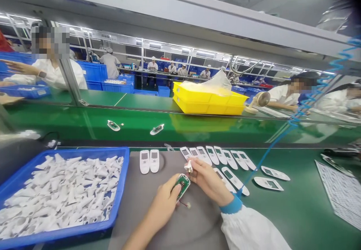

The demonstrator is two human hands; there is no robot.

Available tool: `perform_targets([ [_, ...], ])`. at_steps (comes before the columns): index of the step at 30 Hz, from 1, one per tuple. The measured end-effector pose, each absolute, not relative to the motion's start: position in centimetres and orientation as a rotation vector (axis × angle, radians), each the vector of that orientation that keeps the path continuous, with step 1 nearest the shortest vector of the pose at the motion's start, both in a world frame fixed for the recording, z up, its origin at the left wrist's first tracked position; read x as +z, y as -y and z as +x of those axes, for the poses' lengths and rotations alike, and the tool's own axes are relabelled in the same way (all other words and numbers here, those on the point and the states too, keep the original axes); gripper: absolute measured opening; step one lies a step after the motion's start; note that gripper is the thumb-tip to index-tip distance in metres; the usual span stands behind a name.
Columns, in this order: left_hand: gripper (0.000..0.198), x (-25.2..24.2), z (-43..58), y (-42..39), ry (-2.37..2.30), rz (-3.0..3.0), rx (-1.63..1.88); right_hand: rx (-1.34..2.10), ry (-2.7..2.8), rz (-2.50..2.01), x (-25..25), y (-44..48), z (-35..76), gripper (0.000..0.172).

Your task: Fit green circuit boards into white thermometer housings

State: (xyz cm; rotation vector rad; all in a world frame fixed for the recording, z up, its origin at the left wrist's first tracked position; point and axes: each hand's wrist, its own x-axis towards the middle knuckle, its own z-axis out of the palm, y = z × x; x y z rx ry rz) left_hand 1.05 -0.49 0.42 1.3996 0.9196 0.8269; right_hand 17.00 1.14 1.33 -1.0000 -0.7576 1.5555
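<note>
My left hand [162,205] grips a green circuit board [182,186] set in a white casing, with a thin wire and a small round part [187,205] trailing below it. My right hand [208,179] pinches a small white plastic piece [188,166] just above the board's top edge. Both hands work over a grey mat [141,201]. Two white device shells [149,160] lie on the mat beyond my left hand. Several flat white covers with rectangular windows [217,156] fan out past my right fingertips.
A blue tray [124,182] heaped with white plastic parts sits to my left. Beyond the mat runs a green conveyor belt [84,126] carrying small boards, then yellow crates [208,101]. A printed sheet [342,193] lies at right. Co-workers in white sit across the line.
</note>
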Motion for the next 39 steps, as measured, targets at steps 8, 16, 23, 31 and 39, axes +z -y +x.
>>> perform_targets([
  [8,0.034,0.5,1.1,0.5,-0.990,1.389,0.803,1.563,0.883,-0.972,2.2,-0.9,17.2,0.014],
  [16,0.033,0.4,1.0,0.6,-0.986,1.436,0.791,1.428,1.013,-1.099,2.5,-0.9,17.2,0.018],
  [23,0.033,0.0,1.2,0.4,-1.004,1.481,0.769,1.437,1.029,-1.129,2.1,-0.8,17.2,0.018],
  [31,0.033,-0.2,1.1,0.2,-1.009,1.531,0.698,1.286,1.188,-1.220,2.2,-1.0,17.8,0.018],
  [39,0.032,-0.4,1.0,0.3,-1.009,1.551,0.693,1.248,1.392,-1.244,3.3,-0.8,18.4,0.018],
])
